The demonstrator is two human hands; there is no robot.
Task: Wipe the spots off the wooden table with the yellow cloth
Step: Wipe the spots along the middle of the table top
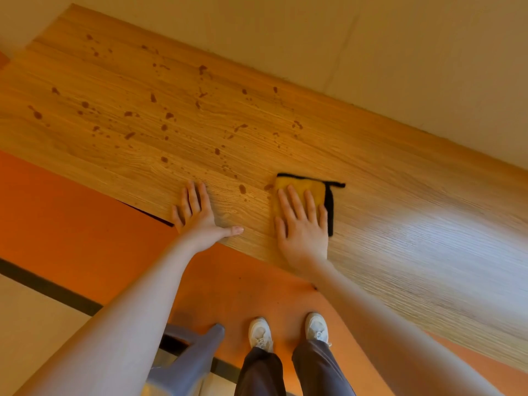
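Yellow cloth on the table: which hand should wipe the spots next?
The right hand. It already lies flat on the black-edged yellow cloth, beside the nearest brown spots. The left hand rests bare on the wooden table, holding nothing.

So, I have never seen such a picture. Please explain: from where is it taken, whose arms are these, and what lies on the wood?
There is no machine here. A camera worn on a person's head looks down, so you see their own arms and white shoes. The wooden table carries many brown spots, mostly on its left part. The right hand presses flat on a yellow cloth with black edging. The left hand rests flat on the table near its edge and holds nothing.
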